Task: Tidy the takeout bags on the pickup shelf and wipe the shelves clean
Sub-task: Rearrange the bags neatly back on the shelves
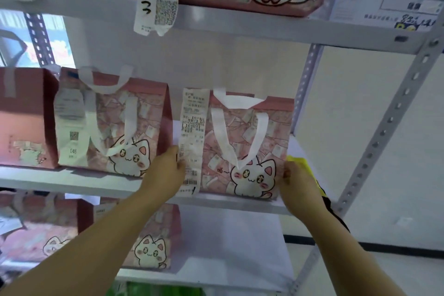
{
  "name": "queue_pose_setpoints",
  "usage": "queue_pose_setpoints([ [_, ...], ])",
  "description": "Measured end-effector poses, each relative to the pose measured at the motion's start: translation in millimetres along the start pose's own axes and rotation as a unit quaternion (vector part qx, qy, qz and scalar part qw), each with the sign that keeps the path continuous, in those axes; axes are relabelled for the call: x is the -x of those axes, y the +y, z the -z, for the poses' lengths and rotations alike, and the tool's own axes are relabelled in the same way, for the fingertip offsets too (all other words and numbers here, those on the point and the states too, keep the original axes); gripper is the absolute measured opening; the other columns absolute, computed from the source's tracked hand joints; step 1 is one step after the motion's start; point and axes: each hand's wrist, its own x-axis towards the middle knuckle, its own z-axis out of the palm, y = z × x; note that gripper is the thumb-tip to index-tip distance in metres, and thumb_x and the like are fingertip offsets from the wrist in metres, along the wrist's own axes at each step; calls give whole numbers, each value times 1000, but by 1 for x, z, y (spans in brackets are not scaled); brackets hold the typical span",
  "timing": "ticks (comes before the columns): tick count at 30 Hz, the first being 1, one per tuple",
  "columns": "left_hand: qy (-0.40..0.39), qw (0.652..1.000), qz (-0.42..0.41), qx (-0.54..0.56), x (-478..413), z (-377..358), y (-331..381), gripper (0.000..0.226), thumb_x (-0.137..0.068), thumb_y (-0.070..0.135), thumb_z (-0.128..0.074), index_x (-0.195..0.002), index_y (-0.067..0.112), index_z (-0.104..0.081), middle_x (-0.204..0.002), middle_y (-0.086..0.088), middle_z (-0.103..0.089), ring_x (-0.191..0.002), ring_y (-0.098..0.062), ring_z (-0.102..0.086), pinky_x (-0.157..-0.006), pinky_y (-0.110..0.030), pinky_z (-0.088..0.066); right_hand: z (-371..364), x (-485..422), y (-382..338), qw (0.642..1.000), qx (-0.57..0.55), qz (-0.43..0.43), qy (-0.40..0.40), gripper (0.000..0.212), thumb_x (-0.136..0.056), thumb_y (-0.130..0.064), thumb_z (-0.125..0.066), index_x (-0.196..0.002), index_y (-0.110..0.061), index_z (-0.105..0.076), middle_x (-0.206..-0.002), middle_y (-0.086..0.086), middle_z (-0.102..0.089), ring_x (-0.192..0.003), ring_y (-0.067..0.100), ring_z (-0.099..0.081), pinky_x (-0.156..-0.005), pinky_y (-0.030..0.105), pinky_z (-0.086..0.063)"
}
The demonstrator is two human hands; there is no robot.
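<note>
Both hands, left (165, 170) and right (296, 184), grip the pink cat-print takeout bag (242, 149) by its sides; straightening under way; wiping with the yellow cloth (300, 163) probably follows.

head view | worn on the person's head | faces forward, slightly down | close to middle shelf (72, 181) | single view

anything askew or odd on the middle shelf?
Minor only. The right bag sits apart from the other bags, both hands on its sides. Its receipt hangs past the shelf edge. A yellow cloth lies bunched behind the right hand.
</note>
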Motion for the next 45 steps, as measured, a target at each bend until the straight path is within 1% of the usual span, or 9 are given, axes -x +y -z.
queue_pose_setpoints([
  [6,-14,998,-30,46,17,14,-7,5,-91,24,-57,-94,23,-54,-84,10,-65,-71,-7,-62,-50,-16,-40,9,26,-1,996,-72,-32,30,14,-92,-14,-45,-85,-25,-51,-92,4,-62,-74,19,-59,-64,36,-53],
  [12,-11,993,-80,86,57,51,-20,13,-89,26,-61,-84,32,-50,-84,16,-64,-76,2,-60,-56,-17,-45,27,77,-24,991,-106,19,84,32,-90,-13,-52,-73,-39,-46,-91,-6,-61,-71,0,-57,-53,17,-38],
  [15,-15,990,-97,100,82,77,-32,9,-89,24,-60,-94,23,-53,-94,10,-67,-85,-9,-64,-66,-25,-53,33,110,-43,984,-133,29,113,31,-90,-16,-55,-76,-42,-47,-82,-16,-62,-75,4,-60,-58,26,-47],
  [18,-12,987,-117,113,112,113,-47,14,-89,25,-59,-87,34,-48,-90,17,-64,-83,-4,-62,-68,-24,-53,34,145,-69,979,-146,46,134,28,-88,-17,-57,-79,-42,-49,-80,-18,-61,-78,9,-60,-65,35,-51],
  [22,28,985,-141,98,157,170,-77,15,-89,23,-58,-86,29,-45,-82,22,-56,-72,8,-54,-47,-6,-44,31,192,-116,969,-163,108,149,32,-86,-8,-58,-83,-40,-52,-81,-20,-61,-73,1,-58,-58,23,-45],
  [27,89,983,-148,68,203,257,-117,10,-89,21,-58,-94,20,-50,-88,16,-58,-78,-5,-58,-52,-7,-44,23,231,-188,953,-175,179,169,24,-85,-5,-59,-90,-29,-57,-79,-25,-56,-72,0,-57,-57,16,-40],
  [31,163,973,-158,40,222,329,-138,10,-88,22,-61,-96,21,-54,-81,26,-54,-72,12,-50,-51,-8,-39,14,243,-250,941,-197,220,167,20,-87,-11,-59,-91,-30,-54,-82,-20,-59,-74,0,-58,-59,16,-40],
  [39,263,952,-147,44,208,436,-165,11,-88,28,-59,-98,28,-55,-83,28,-58,-73,11,-58,-56,-7,-38,12,225,-368,906,-244,302,171,18,-91,-15,-54,-95,-32,-52,-86,-22,-58,-78,-8,-57,-58,7,-42],
  [45,317,933,-166,36,163,489,-179,11,-89,26,-59,-94,33,-52,-81,27,-60,-74,19,-57,-56,-14,-41,9,176,-440,879,-259,344,204,16,-92,-17,-55,-107,-14,-59,-88,-13,-59,-77,-3,-55,-62,6,-41],
])
